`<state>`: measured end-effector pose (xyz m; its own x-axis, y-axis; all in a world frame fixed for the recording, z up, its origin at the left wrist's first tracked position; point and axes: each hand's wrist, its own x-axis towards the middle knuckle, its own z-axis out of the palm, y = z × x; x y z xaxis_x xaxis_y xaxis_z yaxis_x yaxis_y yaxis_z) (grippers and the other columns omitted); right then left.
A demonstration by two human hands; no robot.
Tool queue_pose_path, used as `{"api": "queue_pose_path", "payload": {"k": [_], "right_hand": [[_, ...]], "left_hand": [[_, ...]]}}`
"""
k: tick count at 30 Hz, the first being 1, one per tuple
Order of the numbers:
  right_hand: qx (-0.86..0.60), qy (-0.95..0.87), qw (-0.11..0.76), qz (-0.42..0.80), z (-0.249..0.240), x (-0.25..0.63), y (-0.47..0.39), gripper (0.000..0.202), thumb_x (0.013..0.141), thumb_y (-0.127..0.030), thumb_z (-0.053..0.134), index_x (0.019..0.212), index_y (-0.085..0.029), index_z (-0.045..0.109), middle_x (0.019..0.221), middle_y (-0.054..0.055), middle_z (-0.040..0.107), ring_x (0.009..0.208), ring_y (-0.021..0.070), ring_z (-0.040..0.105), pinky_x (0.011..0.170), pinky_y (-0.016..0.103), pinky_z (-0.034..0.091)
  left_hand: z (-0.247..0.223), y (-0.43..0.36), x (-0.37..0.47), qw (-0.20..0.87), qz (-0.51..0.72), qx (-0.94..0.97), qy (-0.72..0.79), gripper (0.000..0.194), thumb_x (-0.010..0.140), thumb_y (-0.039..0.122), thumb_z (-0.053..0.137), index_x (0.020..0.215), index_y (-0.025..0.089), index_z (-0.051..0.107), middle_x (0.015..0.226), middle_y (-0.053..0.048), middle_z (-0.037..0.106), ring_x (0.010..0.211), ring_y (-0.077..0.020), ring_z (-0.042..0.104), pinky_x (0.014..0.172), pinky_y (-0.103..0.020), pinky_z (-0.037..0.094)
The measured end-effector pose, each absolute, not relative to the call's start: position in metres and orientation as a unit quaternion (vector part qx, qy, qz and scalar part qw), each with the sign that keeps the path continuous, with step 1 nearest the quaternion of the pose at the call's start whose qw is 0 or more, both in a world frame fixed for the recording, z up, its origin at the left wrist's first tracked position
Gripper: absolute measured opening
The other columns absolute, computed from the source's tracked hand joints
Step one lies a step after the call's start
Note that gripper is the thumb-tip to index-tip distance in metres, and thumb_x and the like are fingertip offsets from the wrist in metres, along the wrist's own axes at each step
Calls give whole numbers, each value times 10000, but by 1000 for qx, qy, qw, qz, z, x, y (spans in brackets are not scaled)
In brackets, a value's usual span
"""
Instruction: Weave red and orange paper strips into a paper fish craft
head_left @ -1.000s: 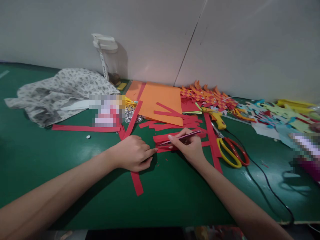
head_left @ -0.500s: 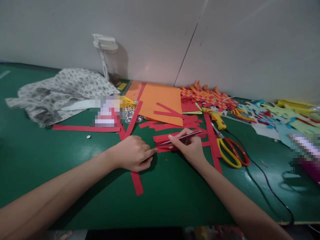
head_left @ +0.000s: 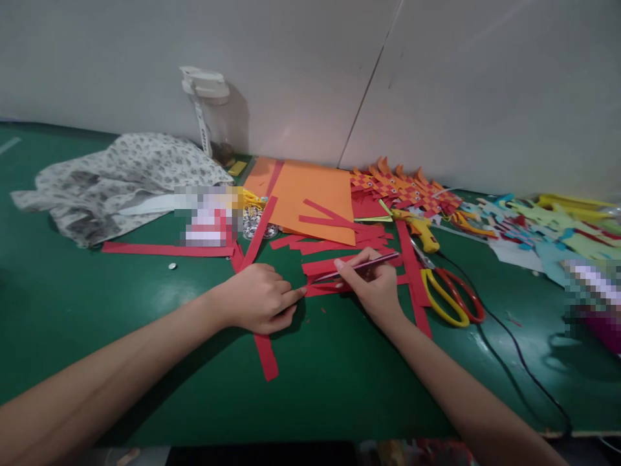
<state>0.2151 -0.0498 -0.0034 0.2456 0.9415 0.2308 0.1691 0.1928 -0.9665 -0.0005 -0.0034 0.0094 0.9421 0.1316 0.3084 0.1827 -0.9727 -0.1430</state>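
Near the middle of the green table, my left hand [head_left: 264, 299] is curled into a loose fist over a long red paper strip [head_left: 266, 359]. Its index fingertip presses the left end of other red paper strips [head_left: 323, 290] lying between my hands. My right hand [head_left: 376, 285] is closed around a slim, dark-pink pen-shaped tool [head_left: 369, 263], held slanted. The tool's narrow tip points left and down at those strips, close to my left index finger. Whether the tip touches the paper is hard to tell. My left palm is hidden.
Scissors [head_left: 446, 299] and a yellow glue gun [head_left: 423, 233] with a black cord lie to the right. Behind are orange sheets [head_left: 315, 188] and woven paper fish [head_left: 402, 188]. Patterned cloth [head_left: 121, 175] and a bottle [head_left: 213, 116] stand at the back left; coloured paper scraps [head_left: 538, 226] lie right.
My right hand has moved slightly right, drawing the pen-shaped tool with it. The red strips under the tool have shifted a little right. My left hand stays in place.
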Motion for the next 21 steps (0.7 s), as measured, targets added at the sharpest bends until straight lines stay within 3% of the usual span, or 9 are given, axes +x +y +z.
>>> {"api": "queue_pose_path", "payload": {"k": [21], "right_hand": [[-558, -507, 567, 333, -3, 215, -48, 260, 734, -358, 709, 659, -216, 504, 531, -39, 595, 481, 156, 636, 463, 254, 522]], "left_hand": [[8, -4, -1, 99, -138, -979, -112, 317, 853, 266, 429, 1091, 146, 600, 583, 8, 615, 480, -152, 566, 443, -308, 384]]}}
